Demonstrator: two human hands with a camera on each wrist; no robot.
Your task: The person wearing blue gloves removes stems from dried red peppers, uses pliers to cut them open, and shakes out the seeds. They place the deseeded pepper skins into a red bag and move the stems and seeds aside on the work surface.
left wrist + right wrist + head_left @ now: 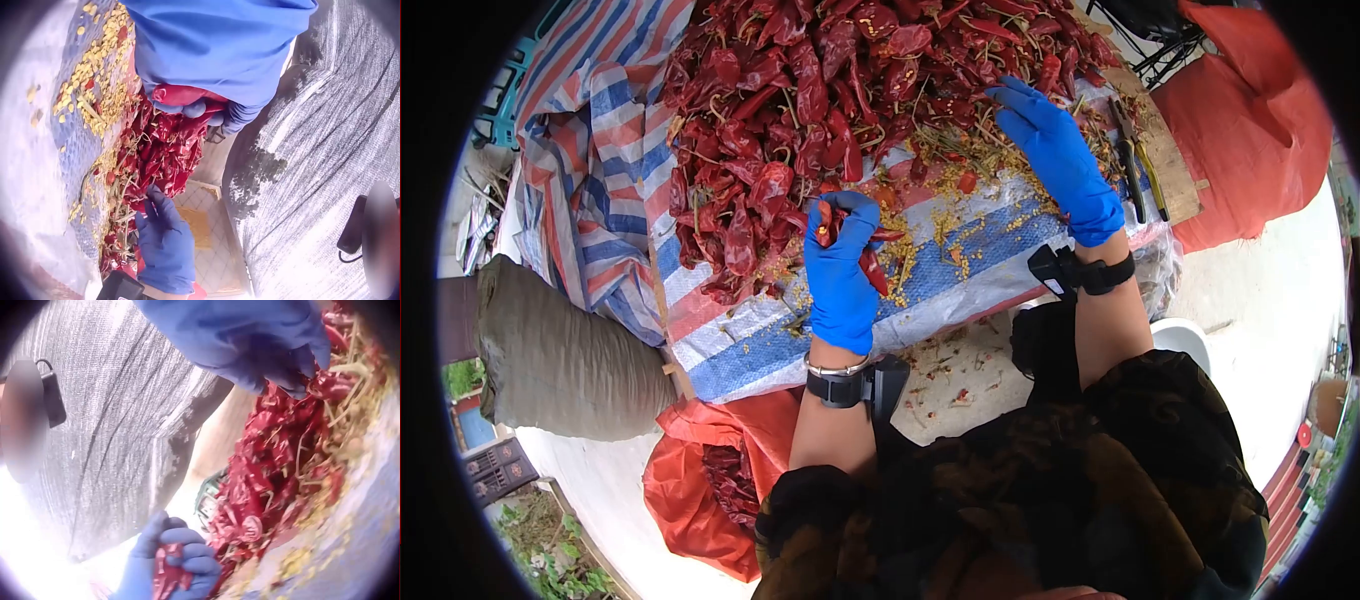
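My left hand (840, 285), in a blue glove, grips red dried chili peppers (873, 270) at the near edge of the heap. Their red ends poke out between the curled fingers, and the left wrist view shows one pepper (181, 95) under the palm. My right hand (1055, 160), gloved alike, reaches to the right side of the chili heap (800, 90). Its fingers are extended and lie right at the peppers and loose stems (350, 369). Nothing shows gripped in it.
Yellow seeds (960, 235) and stems lie scattered over the striped sheet (730, 350). Pliers (1128, 165) with dark and yellow handles rest on the board at right. Red sacks flank the table, one (700, 500) holding peppers. A full grey-green sack (570, 350) stands at left.
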